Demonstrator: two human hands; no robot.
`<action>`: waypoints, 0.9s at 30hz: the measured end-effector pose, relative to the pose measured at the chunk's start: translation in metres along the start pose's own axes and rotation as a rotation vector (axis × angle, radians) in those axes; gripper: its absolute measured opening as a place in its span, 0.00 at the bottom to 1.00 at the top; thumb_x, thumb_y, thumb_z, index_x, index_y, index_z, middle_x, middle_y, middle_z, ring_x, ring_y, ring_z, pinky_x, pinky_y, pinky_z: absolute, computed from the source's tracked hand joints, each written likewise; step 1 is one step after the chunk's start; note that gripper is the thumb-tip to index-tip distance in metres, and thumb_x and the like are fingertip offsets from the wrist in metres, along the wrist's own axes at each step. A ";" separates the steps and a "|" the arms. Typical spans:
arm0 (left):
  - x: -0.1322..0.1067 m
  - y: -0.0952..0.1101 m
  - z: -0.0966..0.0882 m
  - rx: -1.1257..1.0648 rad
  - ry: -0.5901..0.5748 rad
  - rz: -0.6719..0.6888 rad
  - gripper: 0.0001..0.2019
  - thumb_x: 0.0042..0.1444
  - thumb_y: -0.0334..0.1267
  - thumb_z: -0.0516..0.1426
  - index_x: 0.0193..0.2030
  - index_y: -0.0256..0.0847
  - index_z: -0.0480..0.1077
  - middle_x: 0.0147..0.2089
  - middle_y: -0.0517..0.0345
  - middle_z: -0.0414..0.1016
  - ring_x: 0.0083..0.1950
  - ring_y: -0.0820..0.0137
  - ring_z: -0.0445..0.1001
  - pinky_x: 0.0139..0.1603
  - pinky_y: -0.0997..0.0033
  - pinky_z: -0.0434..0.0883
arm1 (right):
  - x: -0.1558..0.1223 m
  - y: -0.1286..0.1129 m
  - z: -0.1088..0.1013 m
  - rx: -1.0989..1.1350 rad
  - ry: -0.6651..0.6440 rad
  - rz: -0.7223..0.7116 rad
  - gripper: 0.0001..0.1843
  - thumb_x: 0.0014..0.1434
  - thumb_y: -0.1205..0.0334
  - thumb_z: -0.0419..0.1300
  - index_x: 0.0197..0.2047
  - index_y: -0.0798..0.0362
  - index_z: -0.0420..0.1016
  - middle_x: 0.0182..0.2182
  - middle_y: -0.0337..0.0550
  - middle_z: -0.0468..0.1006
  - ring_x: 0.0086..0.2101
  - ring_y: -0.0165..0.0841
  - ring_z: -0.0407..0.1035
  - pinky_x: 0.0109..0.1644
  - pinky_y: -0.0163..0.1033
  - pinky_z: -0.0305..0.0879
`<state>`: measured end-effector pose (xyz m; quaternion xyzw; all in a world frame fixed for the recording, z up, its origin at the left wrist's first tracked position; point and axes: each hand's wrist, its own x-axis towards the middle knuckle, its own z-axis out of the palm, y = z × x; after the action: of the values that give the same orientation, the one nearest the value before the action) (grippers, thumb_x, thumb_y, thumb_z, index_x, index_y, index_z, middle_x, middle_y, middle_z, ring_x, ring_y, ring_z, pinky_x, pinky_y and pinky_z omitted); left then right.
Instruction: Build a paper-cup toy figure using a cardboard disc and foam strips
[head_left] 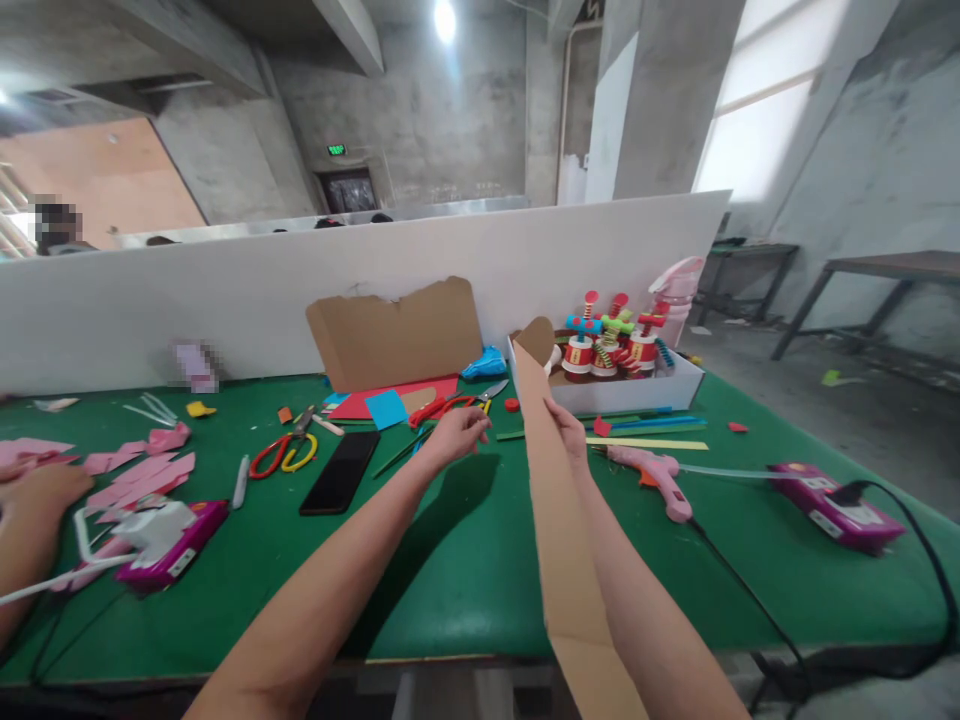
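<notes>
While a black phone [340,474] is lying at left, the left hand [460,432] is curling near red-handled scissors [429,411]; whether it is pinching anything, I cannot tell. Rightward, a cardboard strip [559,530] is slanting toward a far white box [626,398], the right hand [568,430] is pinching the strip's edge, and a pink glue gun [658,476] is resting on the desk [465,600].

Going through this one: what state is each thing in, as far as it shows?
Cardboard strip: held in the right hand
Left hand: above the table, fingers curled; grip unclear
Glue gun: lying down, stick jutting from its rear
Phone: flat, screen dark
White box: open, figures inside
Cardboard sheet: leaning
Ceiling light: lit
</notes>
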<state>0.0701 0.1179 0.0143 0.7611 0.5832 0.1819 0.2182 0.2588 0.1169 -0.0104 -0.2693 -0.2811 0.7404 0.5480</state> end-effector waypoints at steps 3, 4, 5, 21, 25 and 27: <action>-0.023 0.003 0.000 -0.646 -0.151 -0.023 0.24 0.63 0.55 0.40 0.40 0.37 0.67 0.30 0.54 0.76 0.21 0.76 0.69 0.18 0.79 0.58 | -0.004 0.000 0.008 -0.021 0.023 0.127 0.13 0.55 0.57 0.57 0.35 0.59 0.76 0.21 0.47 0.79 0.22 0.37 0.74 0.27 0.40 0.72; -0.028 0.003 0.001 -0.808 -0.174 -0.058 0.26 0.61 0.58 0.40 0.39 0.38 0.66 0.28 0.56 0.74 0.19 0.76 0.68 0.16 0.80 0.55 | -0.005 0.002 0.011 -0.045 0.010 0.140 0.12 0.55 0.59 0.58 0.35 0.59 0.75 0.22 0.48 0.80 0.22 0.37 0.75 0.28 0.40 0.72; -0.032 0.002 0.002 -0.918 -0.180 -0.101 0.26 0.60 0.60 0.41 0.39 0.38 0.65 0.25 0.58 0.72 0.18 0.77 0.66 0.15 0.80 0.53 | -0.006 0.004 0.013 -0.077 -0.013 0.139 0.11 0.54 0.60 0.59 0.35 0.59 0.75 0.23 0.48 0.80 0.23 0.37 0.75 0.28 0.39 0.72; -0.030 -0.039 -0.011 -1.347 0.279 -0.315 0.11 0.50 0.35 0.60 0.41 0.35 0.70 0.35 0.53 0.78 0.32 0.69 0.77 0.34 0.69 0.76 | -0.019 0.052 0.045 -0.466 -0.290 0.309 0.17 0.45 0.55 0.69 0.35 0.58 0.76 0.29 0.42 0.80 0.28 0.29 0.74 0.33 0.32 0.69; -0.030 -0.059 -0.033 -1.434 0.494 -0.401 0.06 0.56 0.33 0.55 0.39 0.36 0.70 0.32 0.56 0.78 0.31 0.71 0.76 0.37 0.68 0.77 | -0.033 0.033 0.045 -0.552 -0.409 0.307 0.21 0.44 0.49 0.69 0.35 0.55 0.74 0.27 0.36 0.77 0.25 0.25 0.70 0.29 0.29 0.64; -0.031 -0.067 -0.050 -1.510 0.612 -0.444 0.07 0.57 0.31 0.54 0.42 0.38 0.70 0.33 0.59 0.78 0.35 0.71 0.77 0.43 0.67 0.76 | -0.046 0.015 0.042 -0.582 -0.445 0.264 0.21 0.47 0.47 0.67 0.37 0.54 0.72 0.25 0.33 0.74 0.24 0.23 0.67 0.28 0.28 0.61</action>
<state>-0.0187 0.1085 0.0193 0.1958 0.4743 0.6740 0.5314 0.2302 0.0642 0.0124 -0.2802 -0.5542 0.7343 0.2743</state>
